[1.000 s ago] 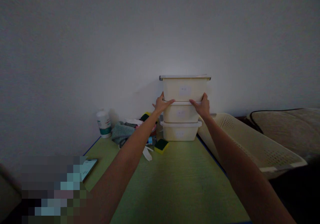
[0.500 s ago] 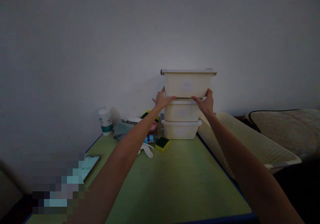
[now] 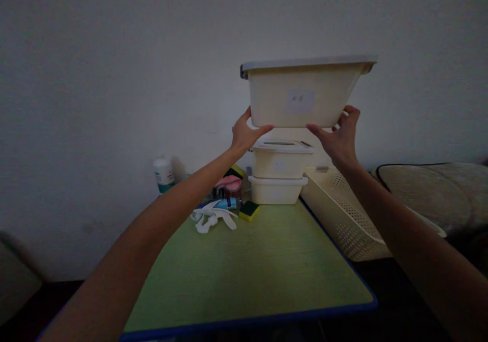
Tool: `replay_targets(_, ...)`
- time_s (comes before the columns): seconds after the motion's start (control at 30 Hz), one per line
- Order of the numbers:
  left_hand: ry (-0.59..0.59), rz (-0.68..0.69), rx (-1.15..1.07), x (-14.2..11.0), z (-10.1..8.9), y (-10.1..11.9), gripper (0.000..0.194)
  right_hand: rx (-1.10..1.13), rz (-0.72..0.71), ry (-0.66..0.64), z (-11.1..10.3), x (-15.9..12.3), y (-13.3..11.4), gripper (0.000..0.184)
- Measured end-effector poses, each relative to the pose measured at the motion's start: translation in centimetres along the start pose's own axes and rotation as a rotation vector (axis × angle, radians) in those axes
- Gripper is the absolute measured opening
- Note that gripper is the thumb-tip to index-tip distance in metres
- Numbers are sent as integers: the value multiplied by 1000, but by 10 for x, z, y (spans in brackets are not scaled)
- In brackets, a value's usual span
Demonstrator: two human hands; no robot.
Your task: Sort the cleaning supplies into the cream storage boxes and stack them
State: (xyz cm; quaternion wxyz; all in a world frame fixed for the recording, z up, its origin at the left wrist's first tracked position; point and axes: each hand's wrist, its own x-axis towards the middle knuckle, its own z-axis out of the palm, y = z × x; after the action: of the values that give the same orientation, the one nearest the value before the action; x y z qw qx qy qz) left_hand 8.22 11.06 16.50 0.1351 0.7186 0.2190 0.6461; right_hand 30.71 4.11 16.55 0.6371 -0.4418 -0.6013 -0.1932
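Note:
A lidded cream storage box with a paper label on its front is held up in the air between both hands. My left hand grips its lower left corner, thumb along the bottom edge. On the other side my right hand grips the lower right corner the same way. Below and behind it, two smaller-looking lidded boxes stand stacked at the table's far end, the upper box on the lower box. Clear space shows between the held box and the stack. The fingers behind the box are partly hidden.
A green table with a blue edge lies below. At its far left are a white bottle, a pink cloth, white gloves, a blue tube and a sponge. A perforated cream basket stands along the right side.
The top box has come up off the stack and nearer to me, with both hands still on it. The lid of the box beneath now shows.

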Motion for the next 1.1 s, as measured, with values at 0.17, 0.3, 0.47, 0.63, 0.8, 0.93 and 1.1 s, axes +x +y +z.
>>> replay_targets(0.17,-39,11,-93,-17,-16,14,59,128,30,-37,-10,-14,-25,76)
replay_targets(0.3,-42,-35,-115,-43,-24,15,61,112,33,-47,-13,-39,-39,74)
replay_targets(0.47,4,-119,-87,-88,-30,13,67,156,76,-54,-16,-81,-53,73)
replay_targets(0.63,0,-241,-95,-134,-34,7,66,124,162,-62,-18,-124,-56,76)
replay_targets(0.8,-25,-304,-105,-173,-38,0,60,109,250,-49,-16,-169,-54,80)
replay_targets(0.93,-40,-314,-90,-201,-44,-5,62,103,322,-34,-13,-206,-48,83)
replay_targets(1.1,-34,-399,-69,-231,-47,-8,61,79,388,-46,-14,-244,-41,84)
